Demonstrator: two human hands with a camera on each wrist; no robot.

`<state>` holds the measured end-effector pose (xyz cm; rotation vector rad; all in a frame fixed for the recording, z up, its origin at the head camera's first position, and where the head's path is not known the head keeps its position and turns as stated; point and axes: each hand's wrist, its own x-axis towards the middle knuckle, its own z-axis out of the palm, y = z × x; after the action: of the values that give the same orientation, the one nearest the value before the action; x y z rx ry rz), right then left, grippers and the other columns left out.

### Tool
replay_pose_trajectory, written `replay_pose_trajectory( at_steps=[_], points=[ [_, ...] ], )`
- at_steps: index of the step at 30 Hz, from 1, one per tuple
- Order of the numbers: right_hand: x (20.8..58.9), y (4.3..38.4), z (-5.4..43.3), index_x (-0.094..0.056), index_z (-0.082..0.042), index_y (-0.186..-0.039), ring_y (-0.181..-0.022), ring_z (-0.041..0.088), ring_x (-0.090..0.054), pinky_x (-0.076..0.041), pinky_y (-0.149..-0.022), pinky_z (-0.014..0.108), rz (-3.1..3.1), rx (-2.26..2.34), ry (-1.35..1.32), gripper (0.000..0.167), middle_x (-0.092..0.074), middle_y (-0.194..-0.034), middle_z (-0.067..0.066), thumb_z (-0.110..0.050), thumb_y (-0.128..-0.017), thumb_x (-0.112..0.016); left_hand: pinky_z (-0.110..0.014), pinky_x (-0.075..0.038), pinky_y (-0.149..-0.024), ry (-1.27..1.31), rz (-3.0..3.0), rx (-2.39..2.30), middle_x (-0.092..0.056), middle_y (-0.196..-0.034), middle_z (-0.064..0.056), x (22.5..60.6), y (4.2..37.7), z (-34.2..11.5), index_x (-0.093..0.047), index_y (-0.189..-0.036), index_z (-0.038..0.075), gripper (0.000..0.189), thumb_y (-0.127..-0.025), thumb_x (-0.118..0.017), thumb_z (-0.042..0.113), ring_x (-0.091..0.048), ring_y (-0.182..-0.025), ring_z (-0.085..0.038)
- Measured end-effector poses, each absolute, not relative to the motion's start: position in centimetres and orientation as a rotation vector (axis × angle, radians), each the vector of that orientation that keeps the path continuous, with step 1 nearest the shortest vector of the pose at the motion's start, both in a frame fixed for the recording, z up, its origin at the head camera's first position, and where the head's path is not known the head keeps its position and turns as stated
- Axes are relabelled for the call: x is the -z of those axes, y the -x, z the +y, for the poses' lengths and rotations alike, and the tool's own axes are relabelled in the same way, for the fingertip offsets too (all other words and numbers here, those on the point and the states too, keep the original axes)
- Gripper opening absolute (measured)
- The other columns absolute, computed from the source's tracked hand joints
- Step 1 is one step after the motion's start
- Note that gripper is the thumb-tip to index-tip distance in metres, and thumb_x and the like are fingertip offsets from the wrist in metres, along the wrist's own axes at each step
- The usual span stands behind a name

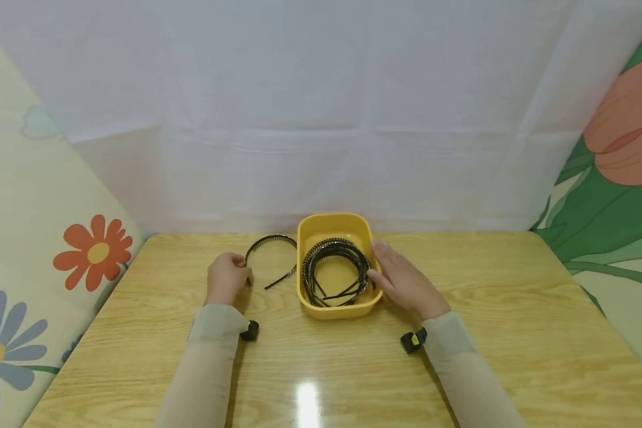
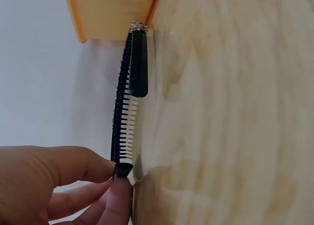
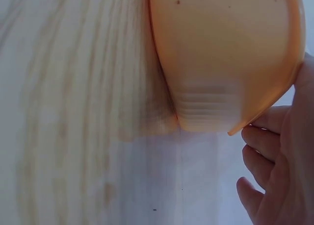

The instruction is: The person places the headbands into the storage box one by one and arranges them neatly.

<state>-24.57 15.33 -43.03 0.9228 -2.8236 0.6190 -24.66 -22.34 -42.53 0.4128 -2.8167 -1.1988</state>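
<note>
A toothed black headband (image 1: 271, 238) lies on the table just left of a yellow plastic bin (image 1: 339, 312). My left hand (image 1: 227, 278) pinches one end of this headband between thumb and fingers; in the left wrist view the headband's comb teeth (image 2: 127, 132) and its free end show clearly. Inside the bin, several black headbands (image 1: 311, 264) lie nested in a loose ring. My right hand (image 1: 406, 279) rests against the bin's right rim, its fingers fairly straight. The right wrist view shows the bin's outer side (image 3: 216, 63) with the fingers along its upper edge.
The wood-grain table (image 1: 321, 362) reaches back to a white cloth (image 1: 321, 119) hanging close behind the bin. Flower-patterned panels (image 1: 10, 196) stand at both sides. Small black cameras (image 1: 413, 340) are strapped at the wrists.
</note>
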Motion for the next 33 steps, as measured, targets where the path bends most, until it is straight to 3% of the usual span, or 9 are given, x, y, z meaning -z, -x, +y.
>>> replay_pose_trajectory(
  at_steps=[9, 13, 17, 20, 24, 33],
  points=[
    [42.8, 24.5, 15.0, -0.021, 0.004, -0.159, -0.152, 0.037, -0.022, -0.021, -0.123, 0.053, -2.820, -0.617, -0.934, 0.066, -0.023, -0.164, 0.021, -0.036, -0.110, -0.041, -0.046, -0.057, -0.092, -0.435, -2.802, 1.357, -0.064, -0.128, -0.028, 41.9, 24.0, -23.0, -0.058, -0.134, -0.011, 0.044, -0.098, -0.060, 0.014, -0.065, -0.111, -0.039],
    [42.7, 24.6, 14.8, -0.022, 0.004, -0.158, -0.152, 0.037, -0.023, -0.022, -0.123, 0.053, -2.820, -0.610, -0.946, 0.065, -0.023, -0.164, 0.021, -0.035, -0.110, -0.042, -0.036, -0.059, -0.086, -0.396, -2.746, 1.534, -0.066, -0.123, -0.030, 42.0, 23.7, -23.4, -0.058, -0.133, -0.015, 0.044, -0.098, -0.060, 0.012, -0.073, -0.086, -0.021],
    [42.7, 24.6, 14.7, -0.023, 0.004, -0.158, -0.152, 0.037, -0.023, -0.022, -0.124, 0.053, -2.819, -0.615, -0.950, 0.065, -0.024, -0.163, 0.022, -0.035, -0.110, -0.042, -0.021, -0.059, -0.072, -0.404, -2.618, 1.766, -0.069, -0.115, -0.028, 42.3, 23.5, -23.5, -0.055, -0.133, -0.018, 0.044, -0.099, -0.061, 0.010, -0.068, -0.070, -0.003],
    [42.7, 24.6, 14.7, -0.023, 0.004, -0.158, -0.152, 0.037, -0.023, -0.022, -0.124, 0.052, -2.816, -0.623, -0.949, 0.065, -0.024, -0.163, 0.022, -0.034, -0.110, -0.042, -0.017, -0.059, -0.070, -0.437, -2.492, 1.940, -0.072, -0.105, -0.019, 42.5, 23.4, -23.6, -0.052, -0.136, -0.018, 0.046, -0.100, -0.061, 0.009, -0.068, -0.071, -0.001],
    [42.8, 24.7, 14.7, -0.023, 0.003, -0.159, -0.152, 0.036, -0.023, -0.021, -0.124, 0.051, -2.828, -0.627, -0.935, 0.065, -0.025, -0.164, 0.022, -0.035, -0.110, -0.041, -0.018, -0.060, -0.076, -0.503, -2.326, 2.136, -0.071, -0.099, -0.006, 42.7, 23.2, -23.7, -0.049, -0.140, -0.015, 0.048, -0.101, -0.061, 0.009, -0.070, -0.079, -0.003],
    [42.9, 24.7, 14.6, -0.022, 0.002, -0.159, -0.152, 0.035, -0.022, -0.021, -0.124, 0.050, -2.843, -0.639, -0.931, 0.065, -0.024, -0.164, 0.021, -0.036, -0.110, -0.041, -0.021, -0.059, -0.082, -0.580, -2.110, 2.331, -0.073, -0.095, -0.002, 42.5, 22.7, -23.7, -0.047, -0.144, -0.013, 0.049, -0.101, -0.062, 0.006, -0.072, -0.085, -0.008]
  ],
)
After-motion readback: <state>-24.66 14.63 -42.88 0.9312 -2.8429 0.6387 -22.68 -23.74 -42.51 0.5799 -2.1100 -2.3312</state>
